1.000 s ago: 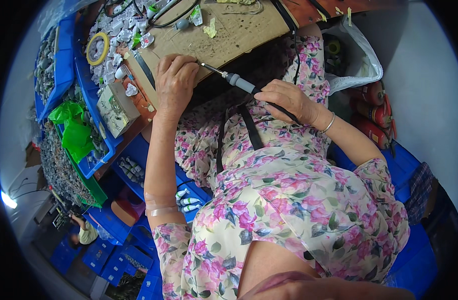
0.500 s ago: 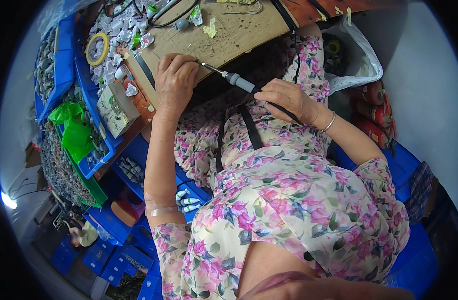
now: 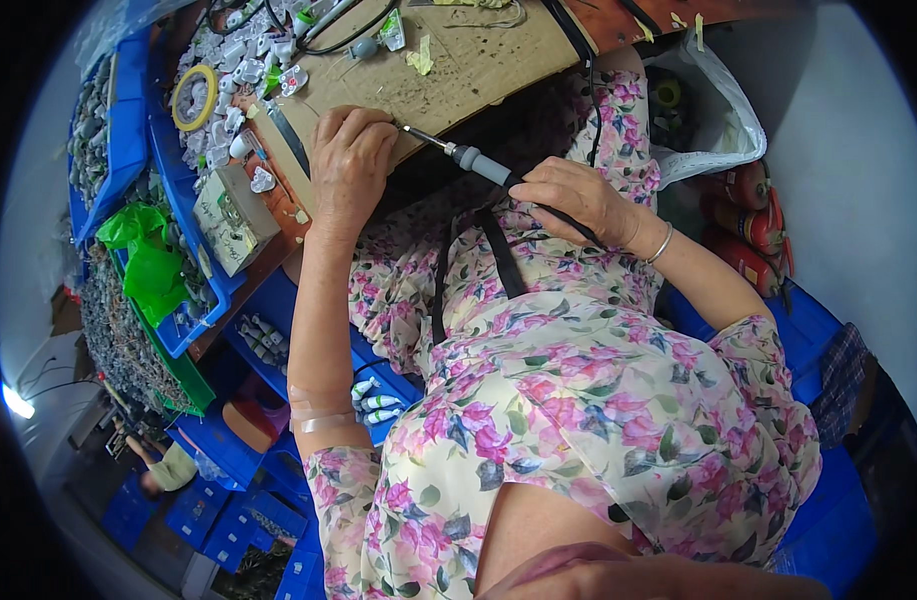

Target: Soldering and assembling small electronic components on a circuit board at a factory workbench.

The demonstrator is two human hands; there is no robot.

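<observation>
My right hand (image 3: 578, 200) is closed around the rear of a soldering iron (image 3: 483, 166) with a grey grip and a black cord. The iron points up and to the left, and its metal tip reaches the fingers of my left hand (image 3: 352, 162). Those fingers are bent and pressed together at the near edge of a cardboard sheet (image 3: 468, 75). Whatever they pinch is hidden behind them. Dark specks and scraps of yellow tape (image 3: 419, 62) lie on the cardboard, along with a small grey bulb-shaped part (image 3: 363, 47).
White plastic parts (image 3: 248, 70) and a yellow tape roll (image 3: 210, 98) lie left of the cardboard. A small box (image 3: 234, 218) stands by blue bins (image 3: 128, 130) of grey parts. To the right are a white bag (image 3: 723, 130) and red cylinders (image 3: 748, 220). A person (image 3: 173, 468) is far left.
My hands and the soldering iron stay in nearly the same place. In the far left background, the other person has shifted and an arm now reaches out.
</observation>
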